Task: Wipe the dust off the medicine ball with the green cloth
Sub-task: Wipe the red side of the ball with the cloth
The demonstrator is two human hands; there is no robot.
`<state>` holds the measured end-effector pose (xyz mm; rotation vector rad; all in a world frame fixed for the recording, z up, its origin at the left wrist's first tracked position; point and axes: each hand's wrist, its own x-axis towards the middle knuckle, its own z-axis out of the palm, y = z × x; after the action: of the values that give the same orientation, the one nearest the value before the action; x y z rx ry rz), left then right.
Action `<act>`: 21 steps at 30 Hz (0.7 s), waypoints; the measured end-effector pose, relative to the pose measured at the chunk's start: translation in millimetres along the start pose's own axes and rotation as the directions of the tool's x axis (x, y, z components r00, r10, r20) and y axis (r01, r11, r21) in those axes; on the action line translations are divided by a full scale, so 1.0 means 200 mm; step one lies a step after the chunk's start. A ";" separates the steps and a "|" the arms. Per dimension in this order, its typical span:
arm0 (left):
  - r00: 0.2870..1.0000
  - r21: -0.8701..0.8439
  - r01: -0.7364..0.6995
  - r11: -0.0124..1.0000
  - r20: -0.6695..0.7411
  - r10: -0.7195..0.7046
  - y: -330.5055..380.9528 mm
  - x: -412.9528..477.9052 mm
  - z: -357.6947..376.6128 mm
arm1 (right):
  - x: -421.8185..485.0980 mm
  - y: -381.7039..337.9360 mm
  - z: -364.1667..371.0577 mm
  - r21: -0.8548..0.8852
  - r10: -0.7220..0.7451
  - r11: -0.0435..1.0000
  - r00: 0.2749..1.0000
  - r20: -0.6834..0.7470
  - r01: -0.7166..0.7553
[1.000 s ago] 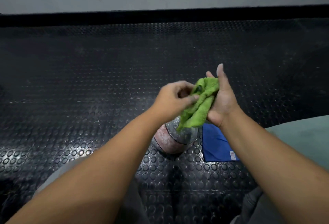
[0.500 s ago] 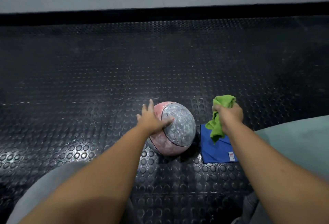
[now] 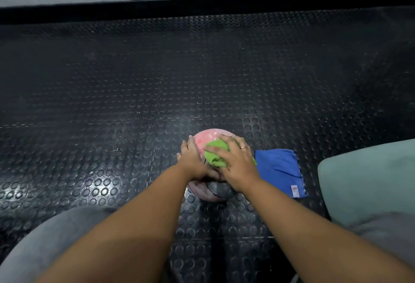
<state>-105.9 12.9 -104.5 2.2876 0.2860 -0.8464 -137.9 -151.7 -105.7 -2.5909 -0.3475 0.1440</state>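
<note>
– Two hands on the medicine ball as we look down. It sits on the black studded floor right ahead of our knees, just left of a blue cloth.
– We've got the left hand flat against the ball's left flank, fingers straight and close together, pointing away from us, gripping nothing.
– And the right hand?
– Lying on top, fingers fanned apart and only lightly bent to the curve, pressing the green cloth down onto the ball. A ring shows on one finger.
– So no pinch, we'd say?
– We see a flat press, palm over the cloth. Whether the thumb tucks under it, we cannot tell.
– How does the cloth lie?
– Bunched, running across the ball from left to right under the palm. We see a broad green patch out on the thumb side and a small tip poking out on the other, toward the blue cloth.
– The ball itself is round, so we get no long axis from it. We see a pink panel on the far side and a greyer panel with a dark seam on the near side, below our wrists.
– The blue cloth lies flat, tag at its near corner. Further right we have a pale green cushion, and grey trouser legs at the bottom.
</note>
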 end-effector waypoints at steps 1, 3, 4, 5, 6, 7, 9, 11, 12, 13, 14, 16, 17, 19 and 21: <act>1.000 0.004 0.006 1.000 0.015 -0.006 0.00 0.00 0.00 | 0.01 0.01 0.01 0.058 0.017 0.998 0.998 -0.055 -0.014; 1.000 0.015 0.010 1.000 0.024 -0.010 0.00 -0.01 0.01 | 0.04 0.06 0.04 0.227 0.182 0.964 0.965 -0.191 -0.137; 1.000 0.022 0.007 1.000 0.025 -0.008 0.00 -0.02 0.02 | 0.05 0.12 0.06 0.300 0.323 0.920 0.919 -0.226 -0.250; 1.000 0.027 0.007 1.000 0.026 -0.007 0.00 -0.03 0.02 | 0.05 0.20 0.07 0.357 0.466 0.855 0.860 -0.209 -0.376; 1.000 0.034 0.008 0.999 0.029 -0.009 -0.01 -0.04 0.03 | 0.03 0.28 0.07 0.384 0.595 0.768 0.794 -0.128 -0.513; 0.999 0.041 0.007 0.999 0.033 -0.009 -0.02 -0.06 0.03 | 0.01 0.35 0.07 0.388 0.680 0.680 0.733 -0.017 -0.622; 0.999 0.038 -0.008 0.999 0.049 0.006 -0.05 -0.09 0.02 | -0.02 0.39 0.05 0.420 0.765 0.545 0.636 0.104 -0.725; 0.997 0.022 -0.037 0.999 0.063 0.035 -0.07 -0.09 0.00 | 0.02 0.30 -0.01 0.547 0.778 0.535 0.628 -0.020 -0.644; 0.996 0.021 -0.053 0.998 0.066 0.052 -0.06 -0.08 -0.01 | 0.05 0.23 -0.04 0.581 0.735 0.598 0.668 -0.121 -0.552; 0.996 0.021 -0.068 0.997 0.064 0.067 -0.05 -0.06 -0.01 | 0.07 0.15 -0.06 0.563 0.636 0.701 0.741 -0.214 -0.439; 0.996 0.015 -0.076 0.997 0.054 0.075 -0.04 -0.05 -0.01 | 0.08 0.08 -0.07 0.487 0.485 0.816 0.827 -0.285 -0.311; 0.997 -0.010 -0.079 0.997 0.009 0.079 -0.03 -0.02 0.01 | 0.08 0.00 -0.03 0.254 0.180 0.961 0.945 -0.273 -0.110; 0.997 -0.021 -0.081 0.996 -0.013 0.081 -0.03 -0.01 0.02 | 0.06 -0.02 0.01 0.169 0.097 0.984 0.968 -0.231 -0.059; 0.997 -0.026 -0.074 0.997 -0.028 0.073 -0.02 -0.01 0.04 | 0.03 -0.01 0.04 0.171 0.071 0.985 0.973 -0.221 -0.033; 0.998 -0.007 -0.065 0.998 -0.028 0.065 -0.02 -0.01 0.04 | 0.05 0.02 0.05 0.256 0.123 0.966 0.944 -0.306 -0.043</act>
<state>-113.4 10.7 -110.0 2.2896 0.2260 -0.7800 -129.4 -148.4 -116.6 -2.3300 -0.0927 -0.1932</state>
